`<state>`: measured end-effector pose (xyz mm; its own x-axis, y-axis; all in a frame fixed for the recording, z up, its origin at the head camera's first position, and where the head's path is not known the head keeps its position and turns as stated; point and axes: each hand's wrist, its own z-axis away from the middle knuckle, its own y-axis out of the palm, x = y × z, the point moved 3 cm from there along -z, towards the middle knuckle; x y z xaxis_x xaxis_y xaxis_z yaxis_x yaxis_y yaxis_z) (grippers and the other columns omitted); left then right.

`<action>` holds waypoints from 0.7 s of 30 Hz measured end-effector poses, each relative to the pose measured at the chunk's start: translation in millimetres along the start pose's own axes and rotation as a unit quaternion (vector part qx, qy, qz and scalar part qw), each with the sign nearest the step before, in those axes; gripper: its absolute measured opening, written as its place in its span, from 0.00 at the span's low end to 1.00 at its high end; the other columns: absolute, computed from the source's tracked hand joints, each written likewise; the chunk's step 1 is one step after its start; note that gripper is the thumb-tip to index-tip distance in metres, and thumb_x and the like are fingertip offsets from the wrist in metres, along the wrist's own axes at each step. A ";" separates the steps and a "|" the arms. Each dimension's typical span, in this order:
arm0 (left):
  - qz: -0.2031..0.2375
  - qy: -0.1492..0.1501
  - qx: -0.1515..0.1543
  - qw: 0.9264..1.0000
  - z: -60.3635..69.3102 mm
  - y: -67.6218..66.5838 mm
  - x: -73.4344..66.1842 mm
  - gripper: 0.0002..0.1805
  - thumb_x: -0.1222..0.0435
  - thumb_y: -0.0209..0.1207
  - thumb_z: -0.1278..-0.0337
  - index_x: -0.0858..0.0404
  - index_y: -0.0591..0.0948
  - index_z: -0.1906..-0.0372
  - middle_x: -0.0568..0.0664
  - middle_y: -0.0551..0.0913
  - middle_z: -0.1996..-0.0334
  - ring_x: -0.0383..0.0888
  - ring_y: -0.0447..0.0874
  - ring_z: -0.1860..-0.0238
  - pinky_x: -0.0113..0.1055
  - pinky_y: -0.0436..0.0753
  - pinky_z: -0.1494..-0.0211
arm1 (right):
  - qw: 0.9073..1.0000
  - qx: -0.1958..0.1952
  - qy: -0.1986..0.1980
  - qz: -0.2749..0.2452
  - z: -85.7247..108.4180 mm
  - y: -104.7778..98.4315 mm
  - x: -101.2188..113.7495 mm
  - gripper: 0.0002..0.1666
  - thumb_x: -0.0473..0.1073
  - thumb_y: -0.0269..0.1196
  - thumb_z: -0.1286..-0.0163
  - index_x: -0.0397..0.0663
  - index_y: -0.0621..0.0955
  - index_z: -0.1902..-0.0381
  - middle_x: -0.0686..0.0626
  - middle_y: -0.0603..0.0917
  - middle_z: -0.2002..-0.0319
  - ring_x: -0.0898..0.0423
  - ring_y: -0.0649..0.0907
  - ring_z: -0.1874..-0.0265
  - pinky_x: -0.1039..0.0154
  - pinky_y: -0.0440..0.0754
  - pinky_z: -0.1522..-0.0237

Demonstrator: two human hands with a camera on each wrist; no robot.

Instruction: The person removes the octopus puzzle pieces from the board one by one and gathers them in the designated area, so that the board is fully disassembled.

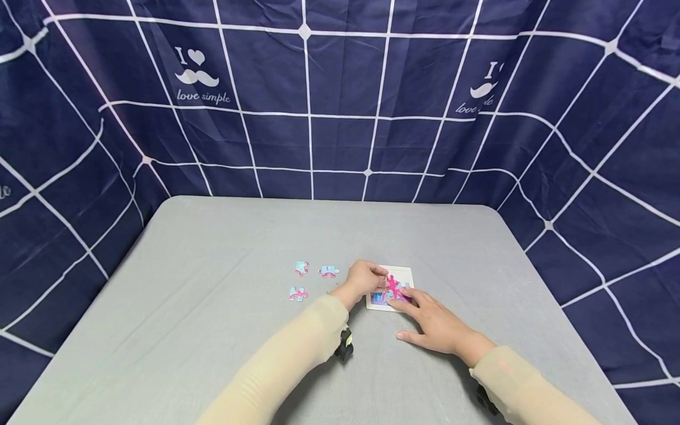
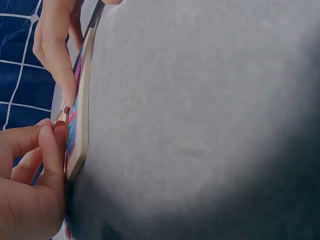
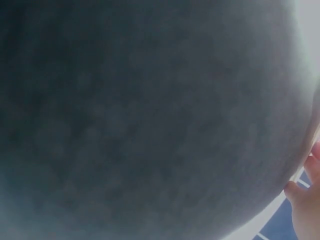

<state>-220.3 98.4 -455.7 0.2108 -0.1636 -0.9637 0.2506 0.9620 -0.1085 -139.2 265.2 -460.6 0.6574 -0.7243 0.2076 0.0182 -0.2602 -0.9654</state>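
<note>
A white tray (image 1: pixel 399 271) on the table holds joined pink, blue and purple puzzle pieces (image 1: pixel 379 298). At its upper left, my left hand (image 1: pixel 363 280) pinches a small piece between thumb and fingertips; in the left wrist view the hand (image 2: pixel 30 180) is beside the tray's edge (image 2: pixel 84 115), the piece mostly hidden. My right hand (image 1: pixel 443 326) reaches in from the right, fingers extended, fingertips on the pieces, thumb apart over the table. In the right wrist view only part of a hand (image 3: pixel 307 210) shows at the edge.
Left of the tray, three loose puzzle pieces lie on the grey table (image 1: pixel 239 236): one at the upper left (image 1: pixel 301 268), one nearer my left hand (image 1: pixel 329 271), one lower (image 1: pixel 298 294). A dark blue checked curtain (image 1: pixel 340 77) surrounds the table's back and sides.
</note>
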 end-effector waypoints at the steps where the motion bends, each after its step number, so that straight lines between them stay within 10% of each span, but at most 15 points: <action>1: -0.003 -0.001 -0.002 1.000 0.1 0.1 -0.3 0.09 0.83 0.63 0.53 0.75 0.84 0.63 0.55 0.84 0.75 0.46 0.86 0.73 0.29 0.84 0.70 | 1.000 0.005 0.005 -0.004 -0.2 -0.4 0.1 0.39 0.64 0.65 0.40 0.55 0.72 0.34 0.40 0.68 0.37 0.42 0.67 0.38 0.43 0.69 0.40; 21: -0.037 -0.011 -0.001 0.999 -2.2 -13.7 3.6 0.07 0.78 0.65 0.52 0.68 0.87 0.66 0.50 0.84 0.80 0.33 0.73 0.85 0.21 0.78 0.78 | 0.999 0.031 0.024 0.002 0.2 -0.4 0.7 0.40 0.65 0.63 0.39 0.56 0.71 0.33 0.40 0.66 0.35 0.42 0.66 0.36 0.43 0.67 0.39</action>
<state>-225.1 85.2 -458.2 0.2129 -0.2401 -0.9471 0.2653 0.9471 -0.1805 -138.6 264.9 -460.0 0.6212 -0.7549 0.2102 0.0641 -0.2184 -0.9738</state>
